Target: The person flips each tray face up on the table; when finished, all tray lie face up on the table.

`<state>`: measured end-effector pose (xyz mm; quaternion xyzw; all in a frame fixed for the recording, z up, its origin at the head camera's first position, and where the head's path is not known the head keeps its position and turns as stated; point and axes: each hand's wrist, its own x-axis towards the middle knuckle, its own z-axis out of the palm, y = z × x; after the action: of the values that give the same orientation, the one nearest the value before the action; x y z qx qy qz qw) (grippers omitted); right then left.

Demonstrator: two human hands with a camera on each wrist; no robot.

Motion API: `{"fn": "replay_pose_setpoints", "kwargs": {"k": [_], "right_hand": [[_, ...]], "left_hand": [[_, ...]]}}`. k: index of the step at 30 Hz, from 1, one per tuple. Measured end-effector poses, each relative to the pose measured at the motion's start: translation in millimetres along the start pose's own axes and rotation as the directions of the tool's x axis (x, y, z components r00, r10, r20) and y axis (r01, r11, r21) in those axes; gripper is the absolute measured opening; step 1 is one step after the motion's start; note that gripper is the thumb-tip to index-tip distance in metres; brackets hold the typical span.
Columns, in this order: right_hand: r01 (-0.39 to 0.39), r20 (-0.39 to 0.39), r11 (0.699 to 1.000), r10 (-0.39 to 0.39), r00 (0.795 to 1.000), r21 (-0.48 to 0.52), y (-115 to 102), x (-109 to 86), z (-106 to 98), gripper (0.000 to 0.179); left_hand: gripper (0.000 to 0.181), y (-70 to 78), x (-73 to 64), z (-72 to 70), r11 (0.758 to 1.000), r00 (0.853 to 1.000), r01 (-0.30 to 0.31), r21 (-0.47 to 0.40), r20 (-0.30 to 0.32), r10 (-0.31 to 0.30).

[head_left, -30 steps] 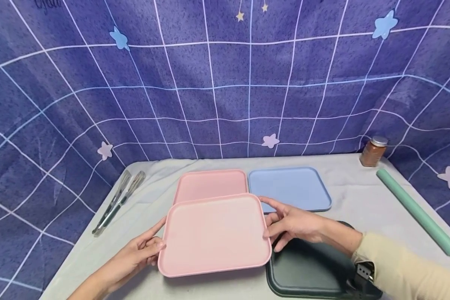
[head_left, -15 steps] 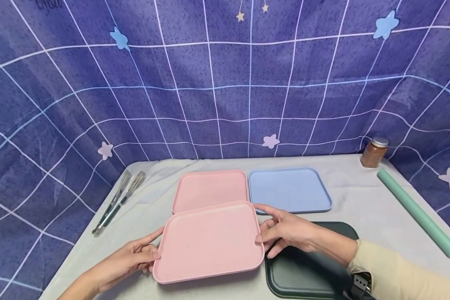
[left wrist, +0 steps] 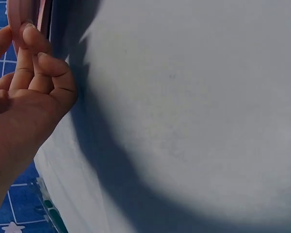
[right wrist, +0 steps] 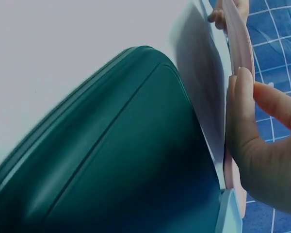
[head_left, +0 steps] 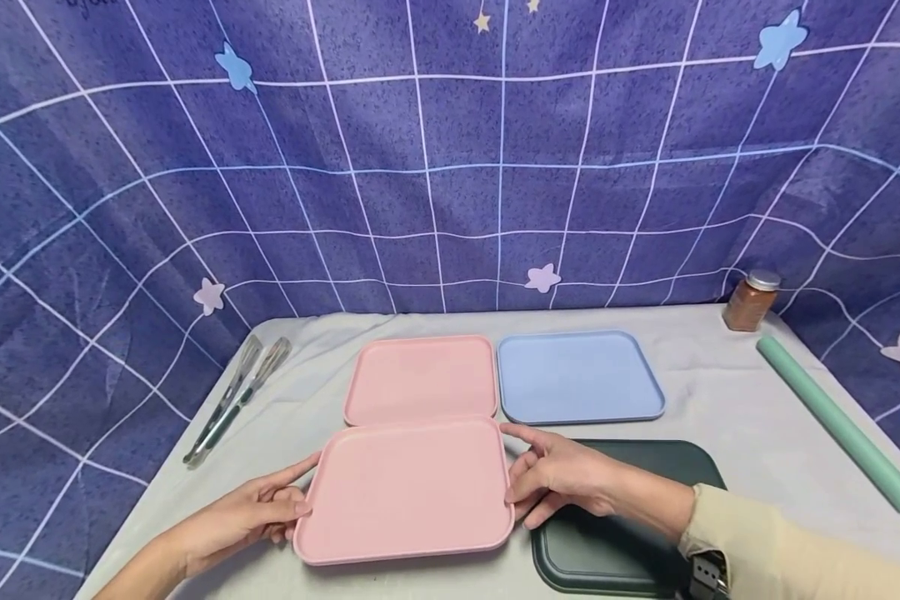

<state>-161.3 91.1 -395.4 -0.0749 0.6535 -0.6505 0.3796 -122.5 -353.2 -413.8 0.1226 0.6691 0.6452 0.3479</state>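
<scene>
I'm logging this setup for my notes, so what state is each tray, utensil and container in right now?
Held pink tray: lifted, held at opposite ends by the left hand and right hand
Other pink tray: flat, face up, near edge partly hidden
Blue tray: flat, face up
Dark green tray: flat, partly hidden
Tongs: lying down, arms spread
Jar: standing, lid on
Green roll: lying down

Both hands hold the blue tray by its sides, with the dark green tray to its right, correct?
Not blue: the head view shows the left hand and right hand holding a pink tray by its sides. The dark green tray is to its right.
</scene>
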Motion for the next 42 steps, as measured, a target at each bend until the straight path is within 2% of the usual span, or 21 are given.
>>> {"fn": "replay_pose_setpoints", "kwargs": {"k": [5, 10, 16, 24, 37, 42], "right_hand": [[-0.054, 0.000, 0.999, 0.054, 0.999, -0.007, 4.1, 1.4, 4.5, 0.104], [-0.077, 0.009, 0.997, 0.077, 0.997, -0.020, 7.6, 2.5, 5.7, 0.105], [-0.096, 0.006, 0.994, 0.096, 0.995, -0.060, 6.7, 3.3, 6.0, 0.106], [-0.066, 0.012, 0.996, 0.067, 0.998, -0.062, 9.3, 3.3, 9.5, 0.108], [-0.029, 0.003, 0.991, 0.030, 1.000, -0.134, 12.5, 5.1, 17.2, 0.110], [-0.026, 0.012, 0.986, 0.028, 1.000, -0.167, 11.4, 5.0, 17.5, 0.110]], "left_hand": [[0.078, 1.2, 1.5, -2.5, 0.999, 0.999, 0.045, 0.025, 0.025, -0.045], [0.079, 2.8, 6.2, -2.9, 0.993, 0.996, 0.084, 0.079, 0.019, -0.086], [0.080, 5.3, 6.1, -1.6, 0.992, 0.996, 0.076, 0.101, 0.047, -0.081], [0.080, 10.1, 7.6, -5.3, 0.972, 0.989, 0.144, 0.187, -0.003, -0.146], [0.083, 7.8, 10.3, -4.9, 0.935, 0.992, 0.124, 0.333, -0.053, -0.113], [0.082, 7.1, 10.4, -5.6, 0.936, 0.995, 0.098, 0.338, -0.033, -0.092]]}}
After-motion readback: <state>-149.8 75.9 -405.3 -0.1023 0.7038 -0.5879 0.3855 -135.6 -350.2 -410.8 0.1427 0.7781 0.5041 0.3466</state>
